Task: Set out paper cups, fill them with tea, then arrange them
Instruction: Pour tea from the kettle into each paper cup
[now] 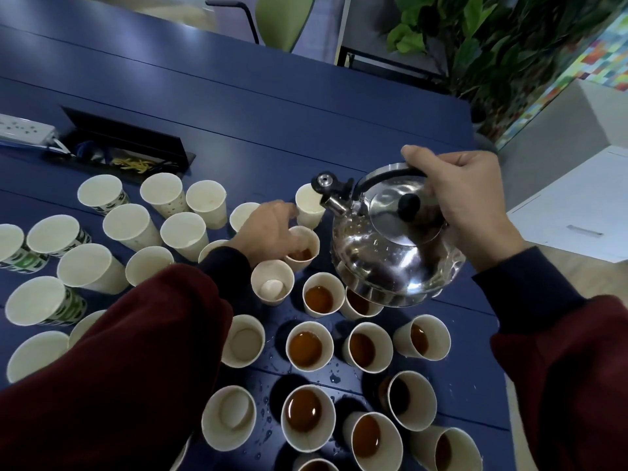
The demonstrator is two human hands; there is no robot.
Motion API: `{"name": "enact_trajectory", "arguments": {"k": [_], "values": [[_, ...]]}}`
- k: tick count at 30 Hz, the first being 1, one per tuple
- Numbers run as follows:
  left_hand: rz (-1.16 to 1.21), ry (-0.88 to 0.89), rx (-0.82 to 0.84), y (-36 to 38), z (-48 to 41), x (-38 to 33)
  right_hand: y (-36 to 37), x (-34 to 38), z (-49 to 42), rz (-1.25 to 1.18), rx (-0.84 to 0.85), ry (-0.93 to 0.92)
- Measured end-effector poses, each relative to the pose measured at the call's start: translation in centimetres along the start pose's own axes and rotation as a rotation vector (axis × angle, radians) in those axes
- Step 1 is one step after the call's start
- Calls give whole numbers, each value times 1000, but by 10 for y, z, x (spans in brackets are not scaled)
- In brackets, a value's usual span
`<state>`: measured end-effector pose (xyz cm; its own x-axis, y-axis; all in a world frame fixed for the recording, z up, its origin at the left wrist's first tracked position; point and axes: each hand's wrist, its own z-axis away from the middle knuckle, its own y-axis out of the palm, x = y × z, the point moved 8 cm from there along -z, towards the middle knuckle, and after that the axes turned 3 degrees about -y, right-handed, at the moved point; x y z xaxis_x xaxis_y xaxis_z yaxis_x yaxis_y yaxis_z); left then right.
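Your right hand (465,195) had fingers clamped on the shiny steel kettle (390,253) handle, over packed cups near the blue surface (272,113) right edge. Left hand (268,229) fingers gripped a part-filled white paper cup (306,246). Far side was open.

in my right hand (465,195) the steel kettle (390,253) hangs above upright cream paper cups (183,232) on the tabletop (306,113); those nearest hold brown tea (307,348), those at left stand empty.

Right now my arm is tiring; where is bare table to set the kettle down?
Bare table lies beyond the empty cups, right of the cable tray; a narrow strip runs right of the filled cups. Crowded: empty cups fill the left, filled ones the near side.
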<state>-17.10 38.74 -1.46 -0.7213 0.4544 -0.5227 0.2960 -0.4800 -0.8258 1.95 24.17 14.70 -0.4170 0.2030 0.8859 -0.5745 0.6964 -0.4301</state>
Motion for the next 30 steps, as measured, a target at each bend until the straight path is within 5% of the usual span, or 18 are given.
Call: {"name": "enact_trajectory", "arguments": {"k": [5, 14, 30], "values": [[-78, -30, -118, -30, -30, -7, -6, 4, -18, -69, -36, 11], [-183, 38, -40, -2, -66, -22, 5, 2, -50, 46, -76, -42], [-25, 109, -37, 25, -55, -28, 12, 0, -54, 235, -53, -94]]}}
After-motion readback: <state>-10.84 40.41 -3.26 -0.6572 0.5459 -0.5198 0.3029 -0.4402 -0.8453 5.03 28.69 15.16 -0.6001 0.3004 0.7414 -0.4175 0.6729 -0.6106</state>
